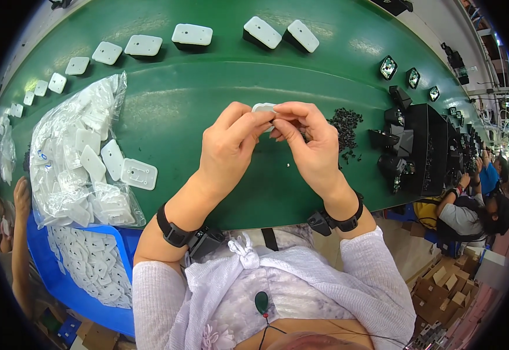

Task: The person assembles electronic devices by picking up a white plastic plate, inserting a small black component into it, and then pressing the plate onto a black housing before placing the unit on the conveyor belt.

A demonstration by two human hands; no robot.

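My left hand (229, 146) and my right hand (312, 143) meet over the green table, fingertips almost touching. Between them is a small white plastic cover (262, 107), mostly hidden by my fingers. Thumb and fingers of the left hand grip its left side; the right thumb and index finger pinch at its right edge. A dark speck shows between the fingertips, too small to make out. Right of my right hand lies a loose heap of small black parts (345, 129). To the left, several loose white covers (139, 174) lie beside an open clear plastic bag (62, 146) of more covers.
White-topped black housings (192, 36) stand in a row along the far green belt (225, 51). Black housings (395, 140) and a black bin (429, 151) are at right. A blue crate (79, 294) of white pieces stands lower left. Other people (470, 210) work at both sides.
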